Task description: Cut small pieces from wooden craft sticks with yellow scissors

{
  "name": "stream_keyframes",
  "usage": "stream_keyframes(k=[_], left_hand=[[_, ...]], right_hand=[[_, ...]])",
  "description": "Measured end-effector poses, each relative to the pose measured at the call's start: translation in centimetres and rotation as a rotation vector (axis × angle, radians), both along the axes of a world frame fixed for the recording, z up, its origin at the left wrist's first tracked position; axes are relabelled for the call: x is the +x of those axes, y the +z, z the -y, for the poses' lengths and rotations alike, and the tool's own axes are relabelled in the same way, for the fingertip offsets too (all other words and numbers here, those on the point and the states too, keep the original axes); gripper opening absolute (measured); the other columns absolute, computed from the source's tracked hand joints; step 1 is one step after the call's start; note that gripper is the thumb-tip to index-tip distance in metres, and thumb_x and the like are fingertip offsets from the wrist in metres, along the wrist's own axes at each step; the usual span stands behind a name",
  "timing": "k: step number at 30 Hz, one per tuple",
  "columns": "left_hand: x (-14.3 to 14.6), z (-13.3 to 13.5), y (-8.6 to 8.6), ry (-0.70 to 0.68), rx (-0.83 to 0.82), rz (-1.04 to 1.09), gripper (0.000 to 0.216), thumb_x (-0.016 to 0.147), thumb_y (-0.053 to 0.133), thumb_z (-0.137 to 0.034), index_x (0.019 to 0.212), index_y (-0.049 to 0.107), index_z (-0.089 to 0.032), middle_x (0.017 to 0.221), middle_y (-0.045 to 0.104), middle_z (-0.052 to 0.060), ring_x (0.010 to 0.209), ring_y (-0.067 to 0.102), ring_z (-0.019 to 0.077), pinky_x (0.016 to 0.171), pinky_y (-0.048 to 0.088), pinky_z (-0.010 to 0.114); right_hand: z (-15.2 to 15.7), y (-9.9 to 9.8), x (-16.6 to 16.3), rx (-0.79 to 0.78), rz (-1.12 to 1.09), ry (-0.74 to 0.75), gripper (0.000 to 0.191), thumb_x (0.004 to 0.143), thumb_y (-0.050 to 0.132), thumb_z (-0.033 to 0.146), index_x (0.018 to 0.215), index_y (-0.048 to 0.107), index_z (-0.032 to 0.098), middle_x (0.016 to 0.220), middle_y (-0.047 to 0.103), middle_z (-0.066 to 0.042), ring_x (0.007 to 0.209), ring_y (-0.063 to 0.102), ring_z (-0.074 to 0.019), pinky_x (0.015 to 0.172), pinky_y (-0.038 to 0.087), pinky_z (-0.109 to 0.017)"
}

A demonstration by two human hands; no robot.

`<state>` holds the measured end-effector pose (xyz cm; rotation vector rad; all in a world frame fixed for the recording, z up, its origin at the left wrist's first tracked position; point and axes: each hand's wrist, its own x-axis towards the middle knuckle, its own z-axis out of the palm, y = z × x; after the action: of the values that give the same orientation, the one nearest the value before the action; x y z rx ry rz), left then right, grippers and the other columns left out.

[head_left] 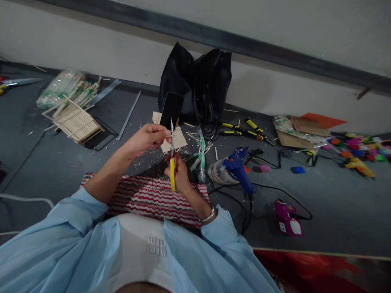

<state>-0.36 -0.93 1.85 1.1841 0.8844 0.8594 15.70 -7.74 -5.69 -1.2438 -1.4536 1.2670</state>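
Note:
Yellow-handled scissors point(172, 173) point upward in my right hand point(180, 174), whose fingers are wrapped round the handles. My left hand point(149, 138) is closed in a pinch beside the blades, with the fingertips close to the metal. Whatever sits in that pinch is too small to make out. Behind the blades, a dark phone point(173, 106) leans against a black bag point(180, 73). Torn pieces of brown card point(180, 140) and small pale scraps lie under my hands. Off to the left rests a small rack of thin wooden sticks point(76, 121).
A blue glue gun point(240, 169) rests on a jar point(218, 171), with black cords around it. Pliers point(235, 129) lie beyond. Farther right are coloured pom-poms point(360, 146), a yellow glue gun point(360, 167) and a purple power socket point(288, 217). Packed sticks point(67, 87) lie at left.

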Motion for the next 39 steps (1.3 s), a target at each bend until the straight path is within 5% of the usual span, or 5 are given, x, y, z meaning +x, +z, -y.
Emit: stream_keyframes(k=[11, 16, 20, 31, 39], left_hand=[[0.8, 0.2, -0.2, 0.010, 0.093, -0.110, 0.035, 0.081, 0.060, -0.047, 0.070, 0.063, -0.015, 0.043, 0.029, -0.007, 0.040, 0.023, 0.0055, 0.042, 0.018, 0.022], [1.0, 0.3, -0.2, 0.084, 0.467, -0.403, 0.026, 0.087, 0.054, -0.040, 0.082, 0.062, -0.015, 0.060, 0.049, -0.003, 0.054, 0.039, 0.0077, 0.052, 0.029, 0.021], [1.0, 0.3, -0.3, 0.122, 0.639, -0.501, 0.020, 0.089, 0.051, -0.031, 0.083, 0.061, -0.016, 0.063, 0.050, -0.003, 0.057, 0.041, 0.0080, 0.055, 0.031, 0.021], [1.0, -0.1, -1.2, 0.076, 0.538, -0.435, 0.024, 0.088, 0.050, -0.034, 0.081, 0.063, -0.015, 0.068, 0.057, 0.000, 0.064, 0.049, 0.0109, 0.060, 0.037, 0.021], [1.0, 0.0, -0.9, 0.109, 0.633, -0.586, 0.022, 0.089, 0.048, -0.032, 0.082, 0.061, -0.016, 0.061, 0.050, -0.003, 0.057, 0.043, 0.0088, 0.057, 0.031, 0.020]], right_hand=[[0.5, 0.8, -0.6, -0.141, -0.147, -0.085, 0.022, 0.059, 0.056, 0.020, 0.080, 0.052, 0.023, 0.068, 0.046, 0.006, 0.060, 0.040, -0.0094, 0.057, 0.034, -0.023], [0.5, 1.0, -0.6, -0.178, -0.170, -0.156, 0.016, 0.060, 0.057, 0.019, 0.074, 0.051, 0.022, 0.065, 0.044, 0.007, 0.057, 0.039, -0.0084, 0.052, 0.030, -0.022], [0.1, 0.8, -0.4, -0.121, -0.135, -0.142, 0.020, 0.060, 0.057, 0.016, 0.078, 0.053, 0.023, 0.069, 0.049, 0.007, 0.061, 0.043, -0.0086, 0.057, 0.035, -0.022], [0.3, 0.8, -0.7, -0.199, -0.223, -0.153, 0.019, 0.057, 0.062, 0.021, 0.071, 0.050, 0.022, 0.068, 0.048, 0.007, 0.061, 0.041, -0.0081, 0.055, 0.034, -0.021], [-0.1, 0.9, -0.6, -0.205, -0.234, -0.160, 0.017, 0.057, 0.062, 0.022, 0.071, 0.051, 0.022, 0.067, 0.048, 0.006, 0.059, 0.041, -0.0077, 0.054, 0.034, -0.021]])
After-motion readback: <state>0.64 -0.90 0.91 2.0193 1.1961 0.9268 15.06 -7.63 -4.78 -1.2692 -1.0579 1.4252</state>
